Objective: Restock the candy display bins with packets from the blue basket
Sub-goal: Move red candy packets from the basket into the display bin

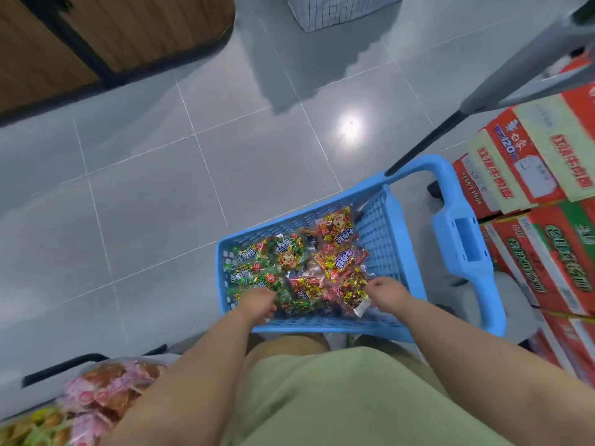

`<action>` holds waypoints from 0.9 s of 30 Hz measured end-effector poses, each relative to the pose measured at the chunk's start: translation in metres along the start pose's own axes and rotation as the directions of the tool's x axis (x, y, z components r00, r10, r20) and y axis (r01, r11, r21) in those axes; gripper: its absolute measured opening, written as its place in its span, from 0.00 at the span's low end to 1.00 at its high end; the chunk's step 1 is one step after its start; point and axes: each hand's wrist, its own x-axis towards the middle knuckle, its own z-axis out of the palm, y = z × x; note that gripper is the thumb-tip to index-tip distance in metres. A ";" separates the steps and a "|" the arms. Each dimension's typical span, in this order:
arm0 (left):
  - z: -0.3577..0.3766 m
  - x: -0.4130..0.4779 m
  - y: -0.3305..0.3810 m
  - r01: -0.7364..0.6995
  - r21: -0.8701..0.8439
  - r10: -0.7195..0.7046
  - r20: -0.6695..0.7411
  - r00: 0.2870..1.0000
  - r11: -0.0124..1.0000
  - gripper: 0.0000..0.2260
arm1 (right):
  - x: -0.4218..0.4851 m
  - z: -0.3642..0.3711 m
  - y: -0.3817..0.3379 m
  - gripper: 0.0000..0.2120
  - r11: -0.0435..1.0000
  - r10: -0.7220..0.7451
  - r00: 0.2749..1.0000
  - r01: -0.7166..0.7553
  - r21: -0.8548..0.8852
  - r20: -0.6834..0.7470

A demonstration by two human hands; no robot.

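Green shirt front fills the bottom of view, both bare forearms reaching down past it into the blue basket [391, 226] on the tiled floor [145, 194]. Display bin [93, 400] with pink and orange candy sits at lower left, just beside the left arm, so the drop-off is close and only a short swing away. Basket holds a loose heap of candy packets: green packets [257, 262] toward its left side, red packets [338, 252] toward its right and far side. Left hand [257, 302] is down on the green ones at the near-left corner, fingers curled under; looks clamped on a packet or about to be, but the fingertips are hidden, so I cannot tell for sure. Right hand [384, 292] is at the near-right corner, closed on the edge of a clear-wrapped packet [351, 294] with a white seal strip, pinch grip at the wrapper edge. Judgement: two-handed grab to lift several packets per trip, sorted by colour per hand. Basket handle [463, 243] is folded out to the right, keeping the opening free. Stacked red cartons [528, 175] stand just right of the basket. Risk: slippery film, packets may slide out of a loose grip.
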 end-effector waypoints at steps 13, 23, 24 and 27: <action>-0.018 0.037 0.000 -0.060 0.122 0.064 -0.029 0.998 0.991 0.09 | 0.049 0.016 0.001 0.22 0.983 0.093 0.995 -0.095 -0.156 -0.023; 0.022 0.029 -0.002 0.021 0.049 -0.024 0.055 0.998 0.999 0.08 | 0.056 0.020 -0.002 0.26 0.890 0.096 0.995 -0.081 -0.448 0.011; 0.025 0.029 -0.001 0.025 0.036 -0.027 0.066 0.997 0.999 0.07 | 0.055 0.019 -0.002 0.24 0.921 0.088 0.995 -0.068 -0.385 0.036; 0.032 0.028 0.005 0.056 -0.030 -0.053 0.087 0.995 0.998 0.08 | 0.048 0.013 -0.003 0.18 0.989 0.062 0.987 -0.041 -0.141 0.148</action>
